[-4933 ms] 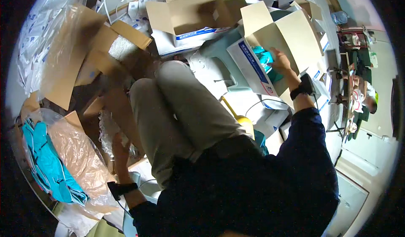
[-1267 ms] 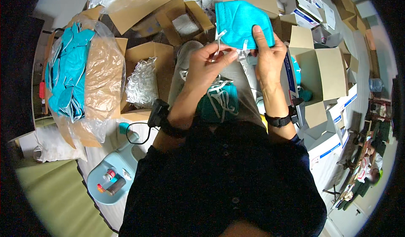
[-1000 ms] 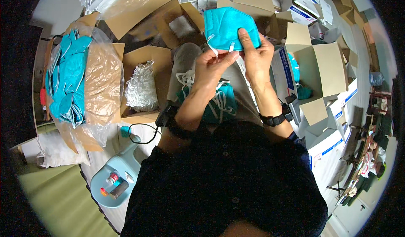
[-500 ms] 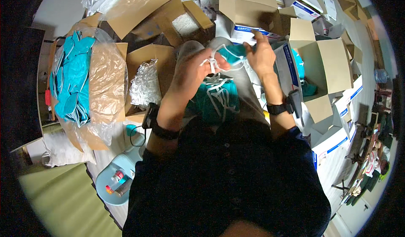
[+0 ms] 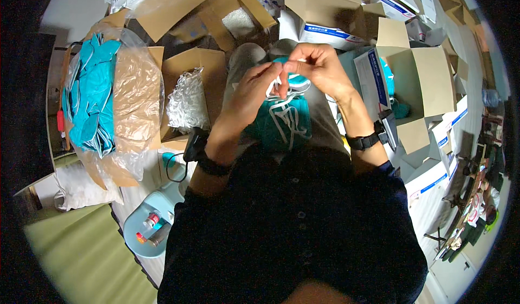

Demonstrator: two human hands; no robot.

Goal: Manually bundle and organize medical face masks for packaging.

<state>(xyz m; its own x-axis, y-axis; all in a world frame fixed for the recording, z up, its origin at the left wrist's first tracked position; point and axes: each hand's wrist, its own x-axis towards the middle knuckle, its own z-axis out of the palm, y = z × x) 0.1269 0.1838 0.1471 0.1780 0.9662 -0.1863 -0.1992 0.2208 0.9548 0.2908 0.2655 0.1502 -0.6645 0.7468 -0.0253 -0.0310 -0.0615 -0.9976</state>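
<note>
My left hand [image 5: 253, 91] and my right hand [image 5: 320, 72] meet above my lap, fingertips pinched together on the white strap of a teal face mask [image 5: 298, 80]. Part of that mask shows between and below the fingers; the rest is hidden by the hands. Below it, on my lap, lies a stack of teal masks [image 5: 298, 121] with loose white straps [image 5: 281, 121] trailing across its top. Dark bands sit round both wrists.
At left, a plastic-lined carton holds a pile of teal masks [image 5: 92, 98]; beside it, a carton contains white straps [image 5: 187, 106]. An open carton [image 5: 430, 82] with teal masks stands right. More cartons lie ahead. A pale blue bin [image 5: 135, 233] holds a bottle.
My right hand has swung left and closed in a pinch against my left hand's fingertips. The strap loop stretched between them is now gathered at the fingers.
</note>
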